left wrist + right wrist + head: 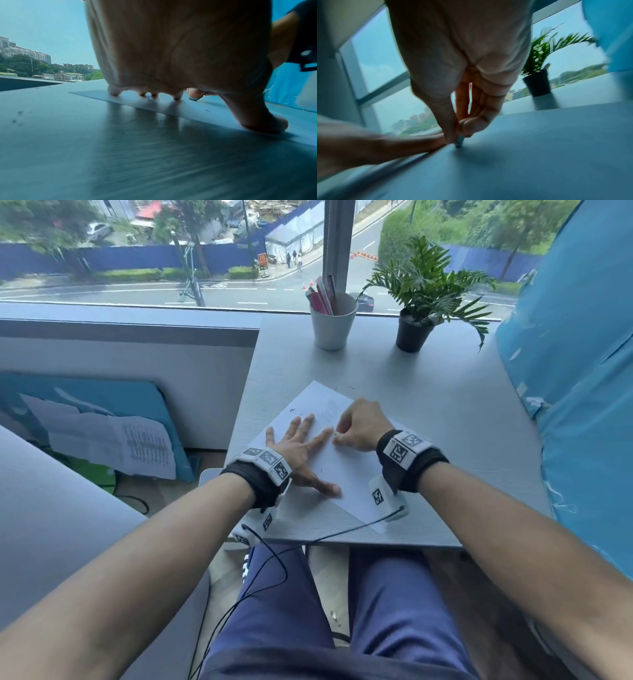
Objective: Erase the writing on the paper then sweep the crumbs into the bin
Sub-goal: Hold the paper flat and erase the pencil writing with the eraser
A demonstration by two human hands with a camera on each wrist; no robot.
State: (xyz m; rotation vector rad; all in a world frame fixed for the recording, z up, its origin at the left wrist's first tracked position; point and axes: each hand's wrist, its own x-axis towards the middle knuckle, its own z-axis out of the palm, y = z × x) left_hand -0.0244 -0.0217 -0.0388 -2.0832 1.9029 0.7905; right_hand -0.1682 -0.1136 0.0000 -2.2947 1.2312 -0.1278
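Observation:
A white sheet of paper (pixel 346 470) lies at an angle on the grey table (pixel 445 412). My left hand (pixel 301 446) lies flat on its left part with fingers spread, and its fingertips (pixel 114 92) press the paper (pixel 197 111) down. My right hand (pixel 359 424) pinches a small eraser (pixel 335 435) between thumb and fingers, its tip on the paper right beside my left index finger. In the blurred right wrist view the eraser (pixel 459 141) pokes out below the pinching fingers. A few dark crumbs (pixel 293 409) lie near the paper's far edge. No bin shows in any view.
A white cup (pixel 333 325) of pens and a potted plant (pixel 416 328) stand at the table's far edge by the window. A blue plastic-wrapped panel (pixel 575 405) rises along the right side. A black cable (pixel 308 542) hangs over the table's near edge.

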